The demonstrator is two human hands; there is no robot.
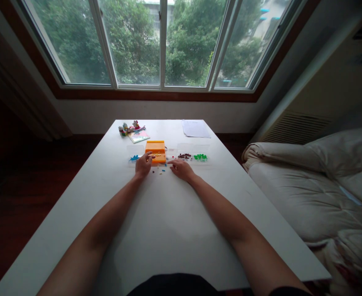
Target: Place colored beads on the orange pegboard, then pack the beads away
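Note:
Both my arms reach far out over a white table (pixel 168 230). My left hand (pixel 144 164) lies beside an orange box (pixel 155 150), its fingers curled toward the box's front edge; what they hold is too small to see. My right hand (pixel 181 168) rests on the table with fingers bent, pinching at tiny loose pieces (pixel 160 170) that lie between the two hands. Clear bags hold sorted small bricks: blue ones (pixel 134 158) left of the box, dark red ones (pixel 184 156) and green ones (pixel 200 157) to its right.
At the table's far left stand small colourful toy figures (pixel 128 128) beside a printed booklet (pixel 139 136). White paper sheets (pixel 195 128) lie at the far right. A white cushioned sofa (pixel 316 181) stands right of the table. A large window fills the wall behind.

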